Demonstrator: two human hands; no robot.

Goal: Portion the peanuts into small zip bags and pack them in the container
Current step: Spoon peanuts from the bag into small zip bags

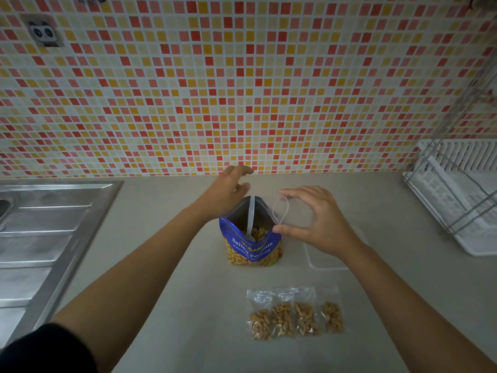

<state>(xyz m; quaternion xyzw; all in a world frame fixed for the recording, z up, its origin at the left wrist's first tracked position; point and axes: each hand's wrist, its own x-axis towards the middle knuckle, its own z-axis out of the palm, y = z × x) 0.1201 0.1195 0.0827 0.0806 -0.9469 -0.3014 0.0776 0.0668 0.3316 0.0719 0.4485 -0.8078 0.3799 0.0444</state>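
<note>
A blue bag of salted peanuts (252,249) stands open on the counter, with a white plastic spoon (251,216) leaning inside it. My left hand (228,189) hovers behind the bag's far rim with loose fingers and holds nothing. My right hand (317,219) pinches an empty small zip bag (281,211) between thumb and fingers, its mouth held open just right of the peanut bag. A clear container (322,266) lies on the counter under my right wrist, partly hidden by it. Several filled small zip bags (295,313) lie in a row near the front.
A steel sink drainboard (40,238) fills the left side. A white dish rack (457,197) with a wire frame stands at the right. A mosaic-tiled wall (242,90) rises directly behind the counter.
</note>
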